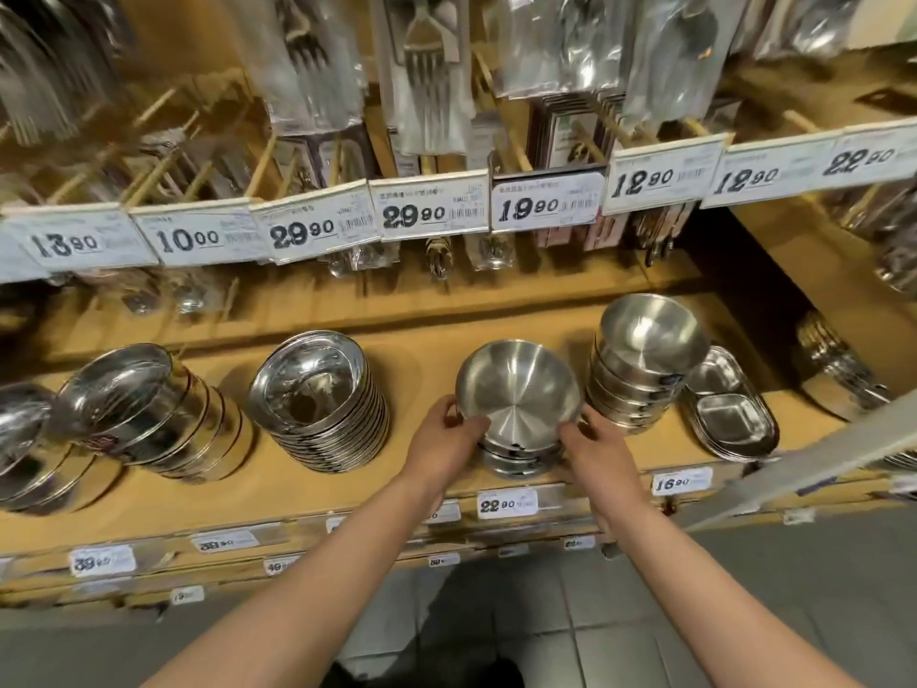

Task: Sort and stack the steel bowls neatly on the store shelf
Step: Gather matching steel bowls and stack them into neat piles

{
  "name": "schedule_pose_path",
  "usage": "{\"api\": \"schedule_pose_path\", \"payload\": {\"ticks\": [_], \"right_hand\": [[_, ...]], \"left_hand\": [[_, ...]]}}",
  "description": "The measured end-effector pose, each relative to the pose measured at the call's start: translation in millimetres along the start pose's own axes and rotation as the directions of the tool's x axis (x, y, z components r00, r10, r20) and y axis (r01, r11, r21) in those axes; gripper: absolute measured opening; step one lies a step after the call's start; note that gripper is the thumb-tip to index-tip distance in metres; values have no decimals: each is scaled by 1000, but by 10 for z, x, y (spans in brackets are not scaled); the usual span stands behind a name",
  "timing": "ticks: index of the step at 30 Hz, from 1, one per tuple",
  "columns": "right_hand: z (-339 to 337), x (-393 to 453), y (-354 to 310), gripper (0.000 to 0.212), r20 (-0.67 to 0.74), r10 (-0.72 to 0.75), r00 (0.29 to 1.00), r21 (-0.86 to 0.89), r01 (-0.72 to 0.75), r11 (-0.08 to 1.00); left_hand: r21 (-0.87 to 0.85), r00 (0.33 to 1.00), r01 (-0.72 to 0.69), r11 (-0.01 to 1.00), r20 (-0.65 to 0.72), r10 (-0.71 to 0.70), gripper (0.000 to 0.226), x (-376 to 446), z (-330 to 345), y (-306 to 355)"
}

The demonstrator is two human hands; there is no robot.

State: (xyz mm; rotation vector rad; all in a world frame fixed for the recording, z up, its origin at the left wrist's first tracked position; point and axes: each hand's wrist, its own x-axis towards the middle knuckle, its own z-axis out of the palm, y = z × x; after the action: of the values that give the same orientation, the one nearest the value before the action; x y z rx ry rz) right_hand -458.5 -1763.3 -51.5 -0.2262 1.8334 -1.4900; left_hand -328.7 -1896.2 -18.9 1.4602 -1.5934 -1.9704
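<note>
A short stack of steel bowls (518, 389) stands near the front edge of the wooden shelf (417, 360). My left hand (446, 441) grips its left side with the thumb over the top bowl's rim. My right hand (598, 451) grips its right side the same way. To the right is a taller stack of similar bowls (645, 369). On the left, a stack of shiny wide-rimmed bowls (322, 399) leans toward me. Farther left lies a tilted stack of polished bowls (149, 409), and another stack (25, 439) sits at the left edge.
Steel oval trays (729, 414) are piled at the right. Price tags (506, 504) line the shelf front. Above, bagged cutlery (431, 77) hangs on pegs behind a row of price labels (431, 211). A slanted pale rail (818, 459) crosses the lower right. Grey tiled floor lies below.
</note>
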Motion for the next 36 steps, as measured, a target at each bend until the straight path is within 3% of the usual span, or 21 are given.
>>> {"api": "schedule_pose_path", "payload": {"ticks": [3,5,9,10,14,22,32,36], "right_hand": [[-4,47,-6,20,-36,2,999,-108,-5,994],[-28,65,-42,19,-50,5,999,-118,-11,993],[-51,121,-137,42,33,72,997,-46,-71,996],[-35,125,-155,39,70,93,993,-4,-93,996],[28,170,-166,36,114,129,985,109,-141,984],[-48,243,-63,36,107,173,979,118,-185,976],[139,63,-177,32,89,190,978,120,-200,973],[116,-76,-223,30,-68,129,989,24,-127,992]], "left_hand": [[-34,1000,4,999,-18,-5,30,69,1,-14],[-15,1000,2,1000,-14,-2,33,67,-15,-10],[-39,998,50,998,50,-48,28,74,-23,55],[-67,995,69,995,76,-64,27,84,-20,68],[-133,982,155,979,128,-138,52,148,34,66],[-110,983,130,985,142,-114,64,80,21,-24],[-196,981,129,972,167,-96,45,-26,-111,2],[-127,986,83,988,155,-63,36,-76,-237,-126]]}}
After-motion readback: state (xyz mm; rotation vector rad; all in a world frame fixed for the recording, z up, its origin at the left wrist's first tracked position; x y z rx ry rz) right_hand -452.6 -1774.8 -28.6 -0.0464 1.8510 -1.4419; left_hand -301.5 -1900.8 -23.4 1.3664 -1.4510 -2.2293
